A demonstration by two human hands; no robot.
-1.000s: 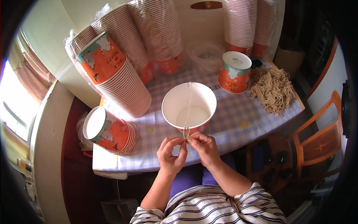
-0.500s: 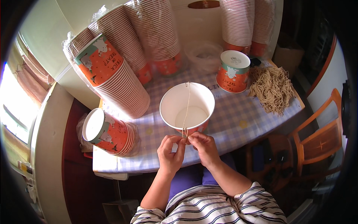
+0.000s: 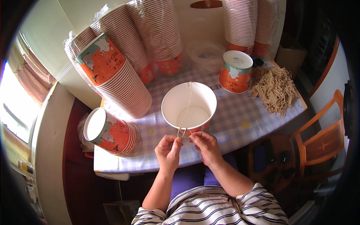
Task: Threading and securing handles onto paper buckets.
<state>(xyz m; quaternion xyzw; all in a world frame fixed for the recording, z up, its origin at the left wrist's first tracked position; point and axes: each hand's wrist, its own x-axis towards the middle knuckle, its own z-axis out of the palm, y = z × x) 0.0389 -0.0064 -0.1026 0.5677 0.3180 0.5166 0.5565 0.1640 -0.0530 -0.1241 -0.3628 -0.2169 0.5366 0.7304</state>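
Note:
An upright orange paper bucket [image 3: 173, 101] with a white inside stands before me near the table's front edge. A thin beige string [image 3: 190, 98] runs from its far rim across the opening to the near rim. At the near rim my left hand [image 3: 167, 152] pinches one strand of the string between thumb and finger. Close beside it my right hand [image 3: 207, 147] pinches another strand, and the strands cross between the two hands. The fingertips partly hide the string's ends, and the bucket's lower part is mostly out of sight behind the rim and fingers.
Nested buckets [image 3: 125, 90] lean at the left, with a shorter stack [image 3: 118, 135] lying nearer. Wrapped stacks [image 3: 159, 33] rise behind. At right sit an upside-down bucket [image 3: 235, 73] and a heap of beige strings [image 3: 275, 90]. A clear plastic bowl [image 3: 205, 56] stands at the back. A wooden chair [image 3: 320, 140] is on the right.
My hands have moved slightly apart, the left one going left. The string strands between them have spread and now cross. The bucket stays in place.

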